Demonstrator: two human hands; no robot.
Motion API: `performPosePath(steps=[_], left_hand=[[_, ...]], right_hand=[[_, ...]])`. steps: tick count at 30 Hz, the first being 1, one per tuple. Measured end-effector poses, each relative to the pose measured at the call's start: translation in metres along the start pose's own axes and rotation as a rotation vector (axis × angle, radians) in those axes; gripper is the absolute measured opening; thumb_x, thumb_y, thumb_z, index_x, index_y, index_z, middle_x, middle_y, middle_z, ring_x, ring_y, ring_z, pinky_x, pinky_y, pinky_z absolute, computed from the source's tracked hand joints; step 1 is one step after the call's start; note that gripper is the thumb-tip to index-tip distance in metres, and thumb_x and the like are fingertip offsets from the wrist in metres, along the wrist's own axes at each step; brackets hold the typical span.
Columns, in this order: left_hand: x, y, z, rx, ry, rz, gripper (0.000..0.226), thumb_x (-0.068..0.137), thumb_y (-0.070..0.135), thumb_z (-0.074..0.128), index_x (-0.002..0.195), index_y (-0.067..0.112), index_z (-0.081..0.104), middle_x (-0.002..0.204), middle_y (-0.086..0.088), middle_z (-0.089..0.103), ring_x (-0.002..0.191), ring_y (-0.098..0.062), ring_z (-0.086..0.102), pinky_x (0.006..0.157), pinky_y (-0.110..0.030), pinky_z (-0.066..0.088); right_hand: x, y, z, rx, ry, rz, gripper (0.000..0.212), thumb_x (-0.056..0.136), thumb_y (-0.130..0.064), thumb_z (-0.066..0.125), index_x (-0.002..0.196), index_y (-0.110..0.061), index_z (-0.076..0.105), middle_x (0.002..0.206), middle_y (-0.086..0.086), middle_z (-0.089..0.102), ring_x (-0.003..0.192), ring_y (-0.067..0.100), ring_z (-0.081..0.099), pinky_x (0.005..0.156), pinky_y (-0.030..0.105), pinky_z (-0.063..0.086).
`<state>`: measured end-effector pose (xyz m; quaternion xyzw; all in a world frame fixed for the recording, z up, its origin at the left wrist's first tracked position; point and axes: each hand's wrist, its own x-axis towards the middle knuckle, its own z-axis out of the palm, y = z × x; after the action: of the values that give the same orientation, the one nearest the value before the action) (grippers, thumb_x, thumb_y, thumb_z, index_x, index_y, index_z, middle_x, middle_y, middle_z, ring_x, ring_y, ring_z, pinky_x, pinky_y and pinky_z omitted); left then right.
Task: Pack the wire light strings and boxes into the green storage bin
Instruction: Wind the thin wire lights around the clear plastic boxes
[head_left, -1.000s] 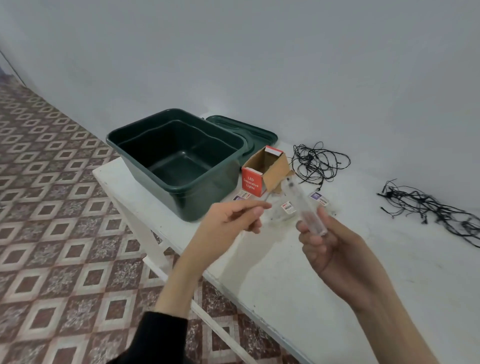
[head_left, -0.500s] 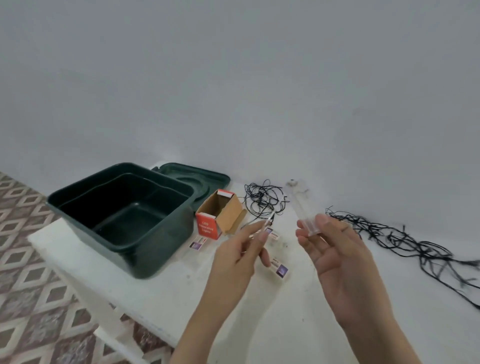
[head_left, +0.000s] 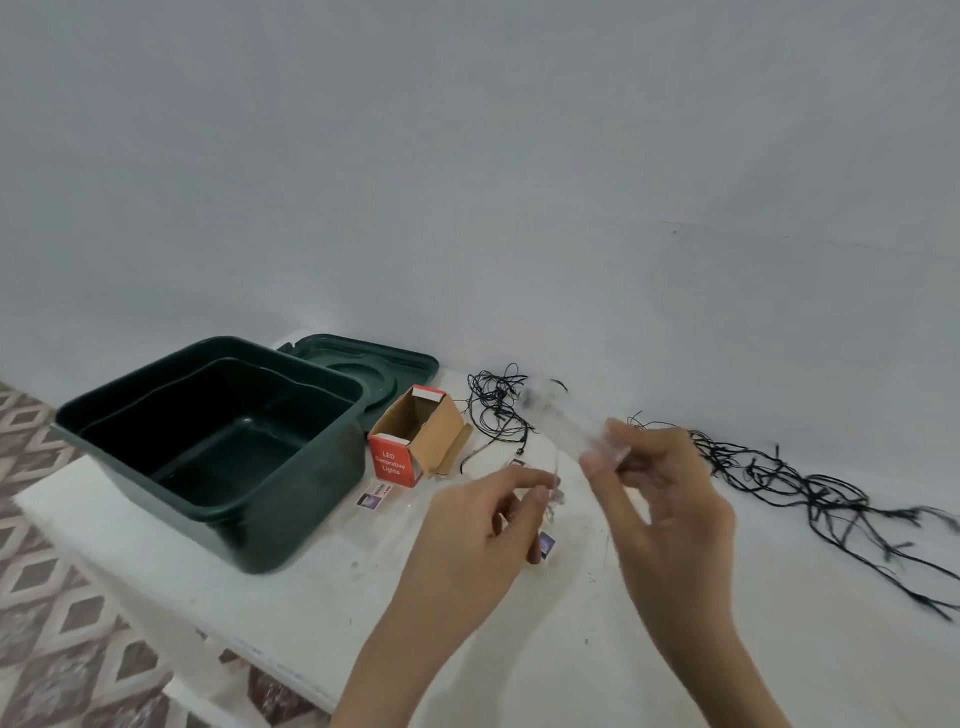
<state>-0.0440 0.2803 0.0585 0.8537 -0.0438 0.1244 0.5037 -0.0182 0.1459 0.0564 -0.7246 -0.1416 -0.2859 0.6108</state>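
The empty green storage bin (head_left: 130, 410) stands open at the left end of the white table (head_left: 291, 592). An open red and brown LED lights box (head_left: 415, 441) lies on its side right of the bin. My right hand (head_left: 660, 499) pinches a clear plastic tube (head_left: 571, 426), blurred, held above the table. My left hand (head_left: 483, 525) pinches a thin pale wire (head_left: 556, 483) just left of it. A small black wire tangle (head_left: 498, 405) lies behind the box, and a longer black light string (head_left: 810, 488) stretches along the wall at the right.
The bin's green lid (head_left: 374, 364) lies flat behind the bin against the wall. Small printed labels (head_left: 374, 493) lie on the table near the box. Patterned floor tiles (head_left: 47, 587) show past the table's left edge.
The view has tilted up toward the wall. Both hands keep their hold; the clear tube in my right hand has swung and now looks blurred, and my left hand stays close beside it.
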Motion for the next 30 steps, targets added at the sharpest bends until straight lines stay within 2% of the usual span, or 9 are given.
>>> performPosePath(steps=[2, 5, 9, 12, 15, 21, 24, 26, 30], left_hand=[[-0.002, 0.008, -0.003, 0.126, -0.017, 0.057, 0.014, 0.092, 0.04, 0.049, 0.086, 0.04, 0.062, 0.049, 0.016, 0.055, 0.053, 0.003, 0.052, 0.048, -0.009, 0.032], [-0.001, 0.007, -0.01, 0.43, 0.023, 0.192, 0.039, 0.08, 0.064, 0.038, 0.093, 0.038, 0.065, 0.051, 0.014, 0.048, 0.058, 0.002, 0.05, 0.046, -0.014, 0.03], [0.008, 0.004, -0.024, 0.504, -0.02, 0.302, 0.037, 0.076, 0.063, 0.043, 0.084, 0.035, 0.066, 0.047, 0.015, 0.044, 0.054, 0.003, 0.048, 0.046, -0.012, 0.028], [0.008, 0.007, -0.031, 0.313, -0.146, 0.264, 0.022, 0.077, 0.053, 0.061, 0.082, 0.032, 0.067, 0.055, 0.012, 0.053, 0.055, 0.001, 0.047, 0.049, -0.013, 0.031], [0.012, 0.004, -0.03, -0.092, -0.275, 0.095, 0.016, 0.072, 0.038, 0.077, 0.084, 0.029, 0.072, 0.059, 0.013, 0.054, 0.052, -0.003, 0.037, 0.054, -0.011, 0.029], [0.012, -0.013, -0.006, -0.648, -0.306, -0.167, 0.027, 0.06, 0.041, 0.076, 0.079, 0.022, 0.072, 0.079, -0.017, 0.047, 0.073, -0.027, 0.035, 0.062, -0.034, 0.026], [0.008, -0.01, 0.006, -0.765, -0.195, -0.287, 0.008, 0.071, 0.021, 0.066, 0.065, 0.024, 0.072, 0.059, -0.003, 0.049, 0.054, -0.015, 0.033, 0.053, -0.025, 0.02], [0.005, -0.01, 0.014, -0.766, -0.145, -0.342, 0.029, 0.085, 0.009, 0.06, 0.061, 0.024, 0.07, 0.048, 0.004, 0.045, 0.041, -0.008, 0.022, 0.048, -0.023, 0.013], [0.002, -0.007, 0.019, -0.64, -0.009, -0.333, 0.021, 0.09, 0.009, 0.055, 0.076, 0.015, 0.069, 0.047, 0.005, 0.047, 0.04, -0.006, 0.026, 0.043, -0.016, 0.017]], right_hand=[[0.0, 0.008, -0.001, -0.36, -0.075, -0.383, 0.014, 0.085, -0.017, 0.059, 0.099, -0.021, 0.059, 0.088, -0.011, 0.059, 0.076, 0.007, 0.053, 0.074, 0.006, 0.039], [0.004, 0.009, -0.005, -0.497, -0.194, -0.497, 0.02, 0.085, -0.008, 0.055, 0.102, -0.01, 0.065, 0.095, -0.003, 0.064, 0.081, 0.019, 0.053, 0.078, 0.012, 0.036], [0.015, -0.002, -0.02, -0.465, -0.462, -0.231, 0.024, 0.077, -0.017, 0.057, 0.096, -0.031, 0.064, 0.074, -0.021, 0.055, 0.071, 0.004, 0.047, 0.071, 0.008, 0.035], [0.027, -0.001, -0.033, -0.206, -0.737, 0.136, 0.022, 0.071, -0.023, 0.06, 0.087, -0.037, 0.067, 0.071, 0.001, 0.057, 0.06, 0.008, 0.046, 0.064, 0.015, 0.038], [0.031, 0.003, -0.042, 0.166, -0.881, 0.402, 0.022, 0.07, -0.012, 0.063, 0.089, -0.019, 0.07, 0.073, 0.013, 0.058, 0.064, 0.014, 0.045, 0.059, 0.019, 0.039], [0.015, 0.022, -0.032, 0.737, -0.754, 0.749, 0.039, 0.051, -0.019, 0.086, 0.085, -0.01, 0.07, 0.07, 0.013, 0.057, 0.055, 0.016, 0.045, 0.051, 0.021, 0.04], [0.005, 0.022, -0.024, 0.941, -0.586, 0.841, 0.05, 0.043, -0.017, 0.091, 0.087, -0.006, 0.068, 0.078, 0.013, 0.058, 0.056, 0.018, 0.049, 0.052, 0.023, 0.045], [0.001, 0.021, -0.021, 1.042, -0.479, 0.878, 0.06, 0.041, -0.014, 0.092, 0.093, -0.002, 0.064, 0.076, 0.011, 0.06, 0.056, 0.017, 0.053, 0.053, 0.024, 0.05], [-0.002, 0.019, -0.017, 0.941, -0.404, 0.8, 0.055, 0.042, -0.023, 0.093, 0.086, -0.007, 0.064, 0.082, 0.013, 0.064, 0.057, 0.02, 0.056, 0.056, 0.025, 0.052]])
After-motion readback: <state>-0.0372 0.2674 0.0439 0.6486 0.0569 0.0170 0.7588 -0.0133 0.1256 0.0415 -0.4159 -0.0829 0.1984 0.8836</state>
